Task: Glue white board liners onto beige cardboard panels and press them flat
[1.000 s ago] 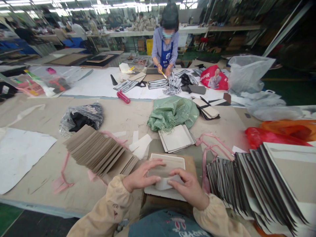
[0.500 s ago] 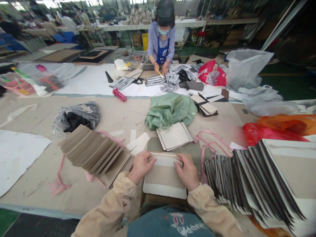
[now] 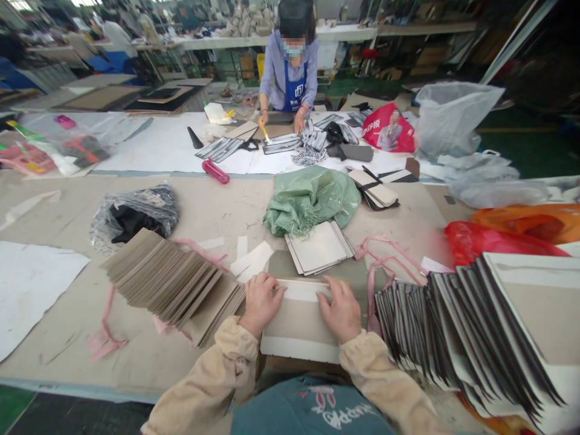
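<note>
A flat grey-and-white card panel lies on the table right in front of me. My left hand rests on its left far corner and my right hand on its right far corner. Fingers of both press down along the white folded strip at the far edge, curled and close together. A fanned row of brown card pieces lies just left of my left hand. A fanned row of dark-edged white panels lies right of my right hand.
A small stack of white panels and a green plastic bag lie beyond my hands. Pink straps trail between. A person in a blue apron works at the far table. Bags in red and clear plastic sit right.
My hands moved from the near edge of the panel, where they held a small white piece, to its far edge. The view has tilted slightly; the far person's hands shifted left.
</note>
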A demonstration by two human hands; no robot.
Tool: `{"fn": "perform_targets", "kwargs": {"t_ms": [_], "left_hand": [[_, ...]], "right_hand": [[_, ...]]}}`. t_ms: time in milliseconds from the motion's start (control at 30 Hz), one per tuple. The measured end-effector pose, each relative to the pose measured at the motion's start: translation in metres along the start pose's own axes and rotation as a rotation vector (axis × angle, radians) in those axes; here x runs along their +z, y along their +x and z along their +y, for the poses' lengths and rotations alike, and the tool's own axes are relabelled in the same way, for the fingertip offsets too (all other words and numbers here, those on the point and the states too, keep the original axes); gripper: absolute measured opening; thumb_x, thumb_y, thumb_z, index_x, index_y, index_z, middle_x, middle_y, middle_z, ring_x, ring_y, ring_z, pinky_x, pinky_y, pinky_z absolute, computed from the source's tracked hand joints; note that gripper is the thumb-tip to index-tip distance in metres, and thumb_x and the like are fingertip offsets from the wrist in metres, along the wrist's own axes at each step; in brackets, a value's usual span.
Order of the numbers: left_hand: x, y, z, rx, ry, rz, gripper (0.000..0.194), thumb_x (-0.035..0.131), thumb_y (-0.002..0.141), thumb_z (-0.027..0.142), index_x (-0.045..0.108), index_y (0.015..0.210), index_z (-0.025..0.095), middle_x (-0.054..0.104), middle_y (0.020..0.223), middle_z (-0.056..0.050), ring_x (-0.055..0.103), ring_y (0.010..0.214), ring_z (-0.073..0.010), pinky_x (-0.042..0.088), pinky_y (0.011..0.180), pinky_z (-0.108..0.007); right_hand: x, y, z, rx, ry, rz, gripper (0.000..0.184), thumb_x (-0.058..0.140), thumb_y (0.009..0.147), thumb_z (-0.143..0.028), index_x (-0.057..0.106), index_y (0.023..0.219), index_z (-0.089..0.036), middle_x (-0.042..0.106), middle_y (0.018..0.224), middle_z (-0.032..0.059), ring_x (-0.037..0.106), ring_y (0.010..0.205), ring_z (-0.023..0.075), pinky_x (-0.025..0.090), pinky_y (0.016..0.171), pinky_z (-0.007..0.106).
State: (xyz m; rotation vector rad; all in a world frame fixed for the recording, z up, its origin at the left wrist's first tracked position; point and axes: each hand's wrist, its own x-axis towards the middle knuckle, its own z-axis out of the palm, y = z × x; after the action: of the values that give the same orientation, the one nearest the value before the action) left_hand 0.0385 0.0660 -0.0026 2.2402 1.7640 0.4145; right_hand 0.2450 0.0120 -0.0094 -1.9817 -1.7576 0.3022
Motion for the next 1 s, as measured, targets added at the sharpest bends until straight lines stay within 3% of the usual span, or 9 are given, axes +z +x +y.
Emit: {"fn": "perform_targets", "kwargs": {"t_ms": [133,233,367,467,767,1000], "left_hand": [[0.000,-0.007,-0.006,-0.018,-0.067,0.090,0.028,0.061,0.079,0.038,0.056,0.097,0.017,0.057,0.100,-0.009,0.051,0.098,-0.0263,0.039,0.085,-0.039],[-0.003,-0.023,-0.012,0.027,-0.115,0.184,0.041,0.058,0.081,0.034,0.048,0.116,0.016,0.052,0.115,-0.014,0.047,0.110,-0.0281,0.037,0.094,-0.043],[-0.001,-0.051,-0.017,0.009,-0.196,0.156,0.047,0.056,0.082,0.031,0.041,0.124,0.015,0.050,0.118,-0.014,0.046,0.114,-0.0278,0.038,0.097,-0.045],[0.007,-0.065,-0.020,-0.069,-0.291,0.104,0.048,0.056,0.082,0.030,0.039,0.125,0.014,0.053,0.112,-0.013,0.051,0.107,-0.0254,0.044,0.091,-0.043],[0.019,-0.072,-0.020,-0.147,-0.395,0.040,0.050,0.058,0.080,0.028,0.041,0.125,0.014,0.054,0.107,-0.012,0.055,0.101,-0.0234,0.048,0.088,-0.042],[0.012,-0.071,-0.017,-0.079,-0.367,0.008,0.059,0.053,0.083,0.025,0.032,0.138,0.018,0.042,0.122,-0.013,0.045,0.116,-0.0246,0.041,0.099,-0.043]], "right_hand": [[-0.006,-0.005,-0.001,-0.074,-0.088,0.087,0.044,0.055,0.083,-0.034,0.051,0.122,-0.014,0.054,0.113,0.0145,0.050,0.105,0.0280,0.043,0.087,0.041],[-0.011,-0.011,-0.004,-0.204,-0.112,0.077,0.042,0.051,0.087,-0.033,0.049,0.125,-0.016,0.051,0.126,0.0144,0.045,0.116,0.0289,0.037,0.094,0.045],[-0.009,-0.015,-0.019,-0.492,-0.080,-0.115,0.044,0.044,0.092,-0.028,0.041,0.134,-0.018,0.046,0.137,0.0087,0.031,0.131,0.0247,0.024,0.107,0.045],[-0.002,-0.015,-0.032,-0.586,-0.094,-0.266,0.049,0.043,0.092,-0.035,0.035,0.138,-0.019,0.038,0.144,0.0057,0.025,0.135,0.0236,0.020,0.110,0.046],[0.012,-0.015,-0.040,-0.623,-0.156,-0.356,0.057,0.043,0.090,-0.048,0.033,0.139,-0.019,0.032,0.147,0.0069,0.026,0.135,0.0251,0.019,0.110,0.050],[0.013,-0.013,-0.037,-0.619,-0.136,-0.337,0.059,0.048,0.089,-0.046,0.035,0.139,-0.019,0.035,0.145,0.0082,0.027,0.134,0.0251,0.019,0.110,0.049]]}}
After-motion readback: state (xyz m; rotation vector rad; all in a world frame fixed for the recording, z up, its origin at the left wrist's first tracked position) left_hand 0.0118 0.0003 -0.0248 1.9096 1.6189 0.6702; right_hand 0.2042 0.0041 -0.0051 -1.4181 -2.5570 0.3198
